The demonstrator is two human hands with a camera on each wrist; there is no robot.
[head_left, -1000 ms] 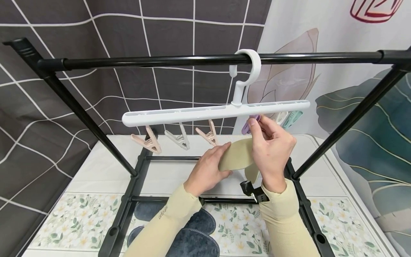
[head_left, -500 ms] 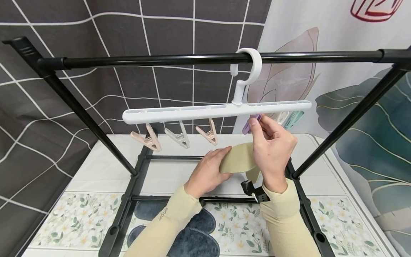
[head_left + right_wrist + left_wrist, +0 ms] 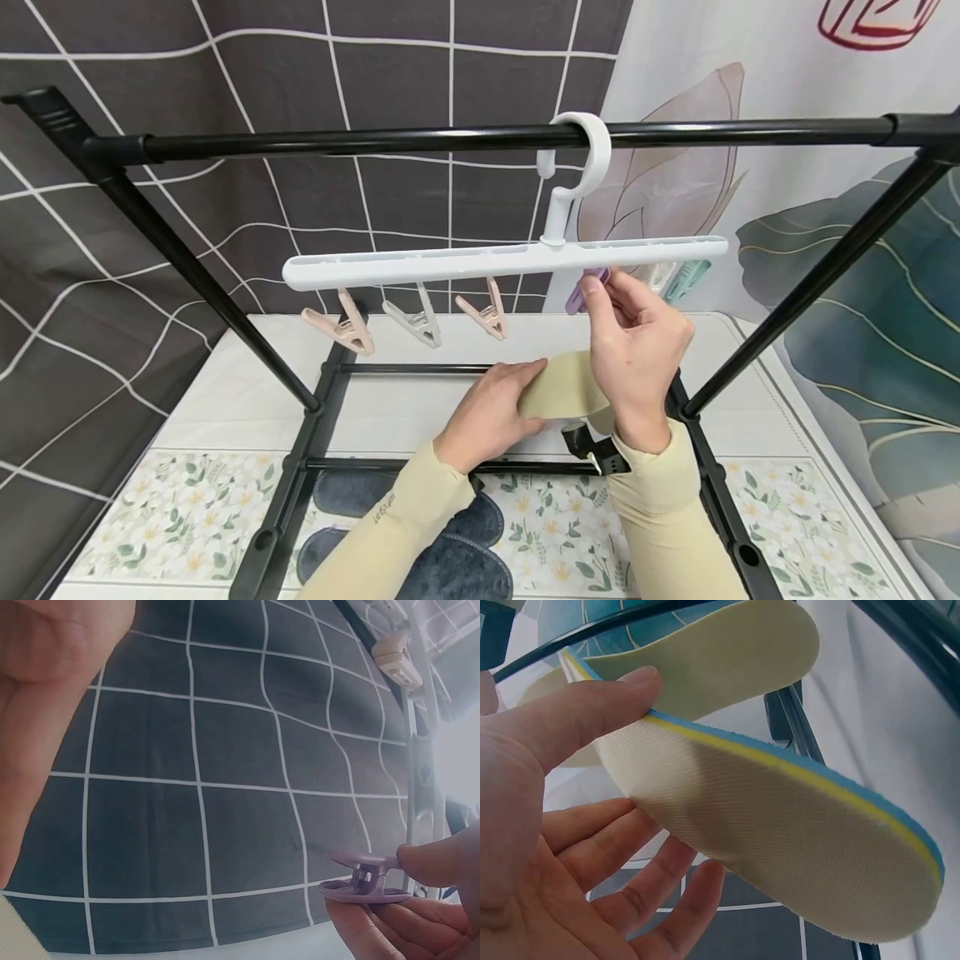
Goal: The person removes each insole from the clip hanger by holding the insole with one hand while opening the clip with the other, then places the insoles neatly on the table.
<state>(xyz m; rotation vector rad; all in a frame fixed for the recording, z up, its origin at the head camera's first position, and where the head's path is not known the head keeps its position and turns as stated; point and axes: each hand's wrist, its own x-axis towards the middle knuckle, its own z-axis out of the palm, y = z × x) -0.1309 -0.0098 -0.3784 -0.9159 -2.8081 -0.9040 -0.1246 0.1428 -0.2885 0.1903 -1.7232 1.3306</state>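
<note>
My left hand (image 3: 491,417) holds a pale yellow-green insole (image 3: 558,387) below the hanger. The left wrist view shows its cream fabric face and blue-and-yellow edge between thumb and fingers. Beyond it is a second insole (image 3: 742,664); where that one is supported cannot be made out. My right hand (image 3: 641,358) pinches the handles of a purple clothespin (image 3: 367,881) under the hanger bar. The clothespin's jaws point away from the fingers, with nothing visible between them. A white clip hanger (image 3: 420,265) hooks over the black rod (image 3: 337,142).
Left of my hands, two pink clothespins (image 3: 345,327) and a grey-white one (image 3: 420,318) dangle from the hanger. A teal clothespin (image 3: 686,279) hangs at its right end. Black rack legs (image 3: 206,271) stand either side on a flower-patterned cloth (image 3: 202,508), near dark blue insoles or pads (image 3: 450,567).
The left hand and its insole have sunk a little and shifted slightly right, away from the purple clothespin. The right hand keeps its place and its pinch.
</note>
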